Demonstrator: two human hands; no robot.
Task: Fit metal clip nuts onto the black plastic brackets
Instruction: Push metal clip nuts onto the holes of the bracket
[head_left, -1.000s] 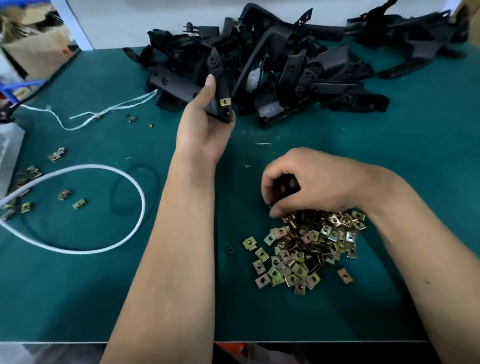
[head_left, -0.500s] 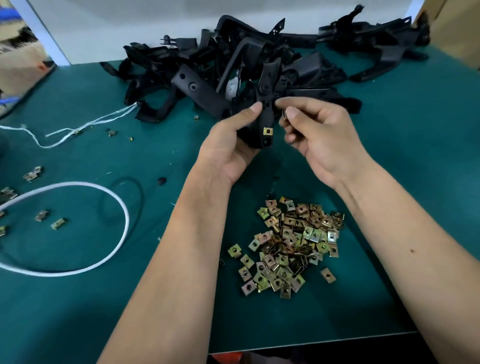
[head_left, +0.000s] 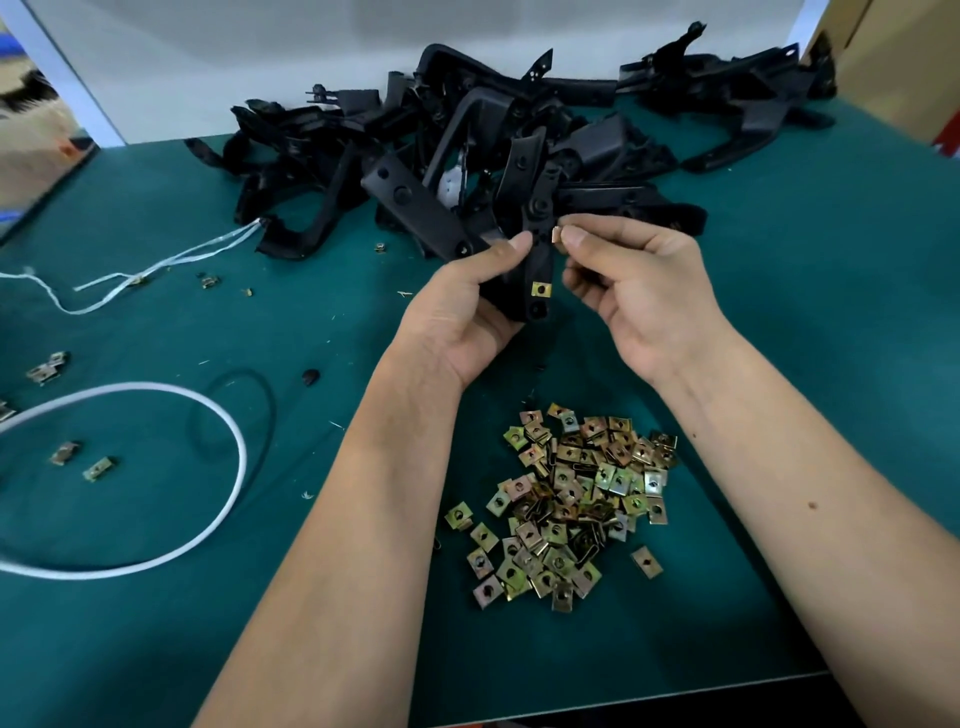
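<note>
- Head view: your left hand (head_left: 467, 301) is gripping a black bracket (head_left: 537, 244) upright above the pile of clip nuts (head_left: 571, 499), thumb lying along its side.
- One nut (head_left: 541, 289) is already sitting on the bracket's lower end.
- Your right hand (head_left: 639, 291) is pinching another clip nut (head_left: 555, 235) between thumb and forefinger, touching the bracket's right edge.
- Behind the bracket, more brackets (head_left: 467, 156) are lying heaped on the green table (head_left: 779, 338).

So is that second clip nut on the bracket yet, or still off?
Still off. The right hand pinches the clip nut beside the bracket edge; only the lower clip nut sits fitted.
</note>
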